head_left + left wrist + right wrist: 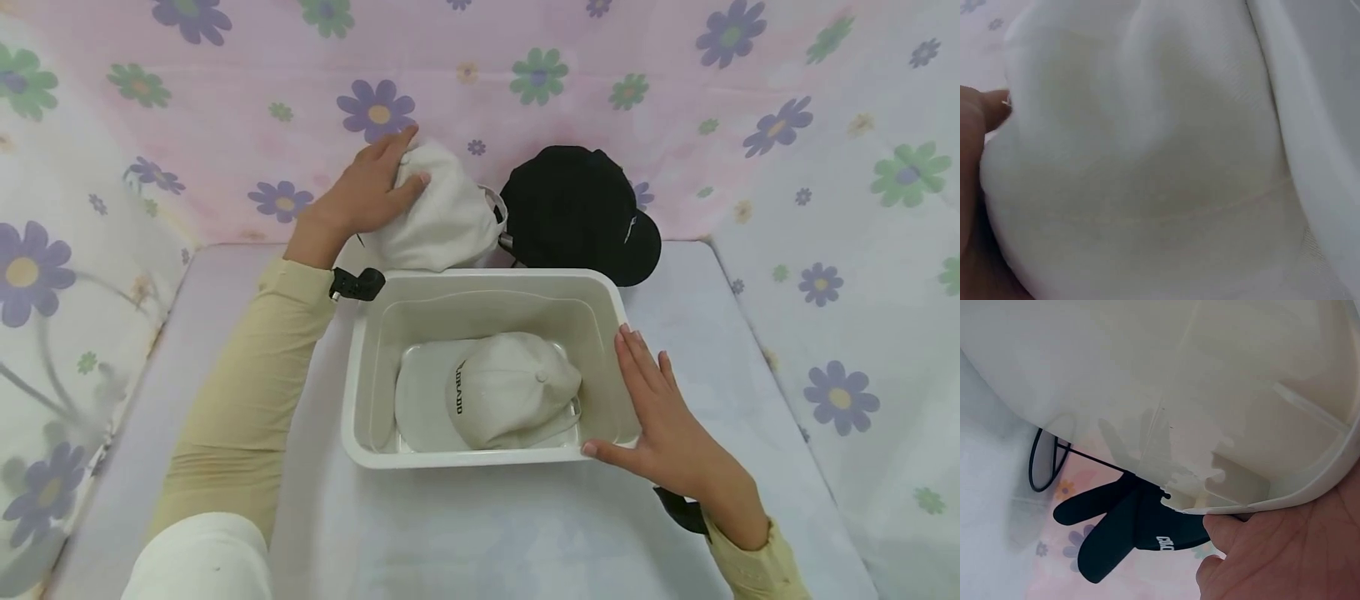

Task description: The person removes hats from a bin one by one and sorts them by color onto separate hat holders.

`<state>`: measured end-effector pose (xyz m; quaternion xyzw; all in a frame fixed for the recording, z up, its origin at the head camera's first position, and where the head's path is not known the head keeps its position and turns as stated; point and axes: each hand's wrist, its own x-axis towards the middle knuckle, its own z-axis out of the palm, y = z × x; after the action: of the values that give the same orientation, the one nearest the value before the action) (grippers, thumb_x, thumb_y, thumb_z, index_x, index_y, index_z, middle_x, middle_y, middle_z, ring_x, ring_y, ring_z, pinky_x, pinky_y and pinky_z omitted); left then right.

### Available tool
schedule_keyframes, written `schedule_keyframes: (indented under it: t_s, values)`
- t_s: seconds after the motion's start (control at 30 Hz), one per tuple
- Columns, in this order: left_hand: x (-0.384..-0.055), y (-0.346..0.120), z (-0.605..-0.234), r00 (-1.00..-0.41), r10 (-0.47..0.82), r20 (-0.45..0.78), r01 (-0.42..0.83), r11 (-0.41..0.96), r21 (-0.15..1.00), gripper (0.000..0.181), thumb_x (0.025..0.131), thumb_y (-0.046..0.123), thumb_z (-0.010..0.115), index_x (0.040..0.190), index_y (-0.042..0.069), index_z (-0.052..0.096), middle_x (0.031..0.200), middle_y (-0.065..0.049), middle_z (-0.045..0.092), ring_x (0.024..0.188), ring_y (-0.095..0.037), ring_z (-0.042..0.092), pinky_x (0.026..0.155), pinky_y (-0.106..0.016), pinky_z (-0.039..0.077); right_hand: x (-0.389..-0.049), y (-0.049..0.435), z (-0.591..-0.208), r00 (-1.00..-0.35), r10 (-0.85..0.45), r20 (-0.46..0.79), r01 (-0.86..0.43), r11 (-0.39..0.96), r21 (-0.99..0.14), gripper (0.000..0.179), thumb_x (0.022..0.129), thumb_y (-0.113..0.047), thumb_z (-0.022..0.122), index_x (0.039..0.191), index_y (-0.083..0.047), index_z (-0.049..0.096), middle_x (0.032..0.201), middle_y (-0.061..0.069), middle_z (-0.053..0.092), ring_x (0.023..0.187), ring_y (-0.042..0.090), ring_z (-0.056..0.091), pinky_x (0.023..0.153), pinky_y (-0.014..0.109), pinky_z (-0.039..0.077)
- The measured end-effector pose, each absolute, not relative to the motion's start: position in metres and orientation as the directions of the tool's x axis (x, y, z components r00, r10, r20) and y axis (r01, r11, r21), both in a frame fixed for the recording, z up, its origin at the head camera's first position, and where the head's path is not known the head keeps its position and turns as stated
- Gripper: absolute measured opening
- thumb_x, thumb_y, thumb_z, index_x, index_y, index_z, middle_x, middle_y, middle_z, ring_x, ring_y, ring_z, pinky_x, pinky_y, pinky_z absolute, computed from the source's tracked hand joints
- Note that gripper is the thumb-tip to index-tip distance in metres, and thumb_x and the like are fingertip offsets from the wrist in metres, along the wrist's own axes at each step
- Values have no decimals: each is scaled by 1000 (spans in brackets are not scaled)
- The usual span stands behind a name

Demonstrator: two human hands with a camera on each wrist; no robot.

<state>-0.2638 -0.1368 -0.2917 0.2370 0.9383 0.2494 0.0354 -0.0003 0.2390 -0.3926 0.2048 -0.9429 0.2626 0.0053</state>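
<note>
Near the middle of the pale table (450, 533), one white bin (465, 458), long sides running left to right, with rounded corners, deep walls and a broad rim. On the floor of the bin, a single off-white cap (513, 383) — crown upward, brim toward the left end, dark lettering across the front, back strap toward the right wall.

Just behind the bin, on the left, a pale cap (438, 221), outside the container. Gripped there by the left hand (367, 192): thumb over the near face of the crown, fingers toward the far edge, parted by a bunch of cloth. Cannot tell how tight. Back opening and strap of this cap turned right. Mostly blurred pale fabric and a curved seam in the left wrist view.

Beside it, behind the right half of the bin, a black cap (566, 208), brim pointing right, also outside.

At the bin's right end, the right hand (660, 417) — spread wide, fingers stretched along the right rim, thumb at the near right corner, touching the bin without closing round anything. In the right wrist view, the bin's outer wall with ribs under the rim, and beyond, a thin black wire loop (1040, 489).
</note>
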Motion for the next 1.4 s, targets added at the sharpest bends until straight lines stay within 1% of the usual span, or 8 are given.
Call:
schedule_keyframes:
  t_s: [0.23, 0.47, 0.7, 0.87, 1.0, 1.13, 1.23, 1.4]
  values:
    - [-263, -154, -297, -872, 455, 181, 465, 655, 595, 70, 107, 44, 33, 165, 13, 10, 171, -9, 11, 158, -30, 7, 128, -46, 2, -1, 239, -392, -911, -388, 135, -403, 776, -485, 125, 80, -58, 80, 164, -7, 3, 172, 11, 3, 159, 23, -1, 126, 51, -7]
    - [-235, -186, -304, -938, 288, 194, 334, 598, 728, 64, 108, 45, 36, 165, 20, 18, 170, -2, 18, 157, -20, 10, 128, -42, 7, -1, 238, -391, -910, -395, 125, -402, 773, -490, 124, 81, -57, 80, 164, -7, 2, 172, 10, 2, 159, 23, -3, 126, 50, -7]
    - [-202, -215, -333, -968, 91, 232, 241, 578, 780, 59, 108, 41, 38, 161, 15, 31, 167, -7, 27, 156, -22, 18, 127, -48, 12, -1, 238, -371, -897, -441, -23, -379, 796, -473, 118, 88, -53, 75, 163, -7, -4, 171, 12, -6, 158, 30, -9, 125, 39, -15]
    - [-188, -227, -358, -977, 3, 213, 181, 544, 820, 56, 109, 36, 37, 159, 10, 34, 167, -11, 28, 156, -24, 16, 127, -49, 13, -9, 225, -341, -841, -534, -86, -450, 780, -435, 97, 97, -54, 64, 165, -14, 6, 172, 7, 4, 158, 31, 1, 126, 40, -10]
    - [-180, -228, -379, -981, -67, 182, 123, 507, 853, 57, 109, 33, 36, 159, 5, 32, 166, -15, 27, 156, -29, 17, 126, -52, 14, -27, 202, -308, -725, -688, -19, -623, 667, -408, 87, 98, -52, 64, 164, -19, 19, 170, -1, 17, 157, 24, 15, 128, 36, 7]
    - [-174, -227, -398, -985, -128, 112, 44, 443, 895, 60, 110, 34, 35, 160, 2, 24, 166, -18, 25, 154, -33, 21, 125, -51, 18, -55, 170, -277, -629, -777, -11, -694, 569, -442, 82, 99, -50, 63, 163, -21, 22, 168, -5, 24, 155, 19, 21, 124, 45, 24]
    - [-172, -224, -409, -987, -160, 32, -27, 353, 935, 60, 110, 32, 35, 161, 3, 21, 164, -18, 30, 152, -32, 30, 123, -49, 26, -85, 147, -265, -605, -796, 3, -686, 520, -508, 79, 101, -45, 61, 163, -17, 21, 167, -3, 25, 155, 18, 19, 124, 47, 23]
    - [-172, -219, -423, -980, -181, -82, -113, 172, 979, 57, 110, 22, 41, 161, 6, 24, 157, -19, 44, 140, -30, 49, 113, -43, 43, -137, 114, -269, -636, -768, 69, -641, 477, -601, 81, 104, -43, 57, 165, -16, 10, 169, -5, 13, 155, 10, 9, 127, 41, 14]
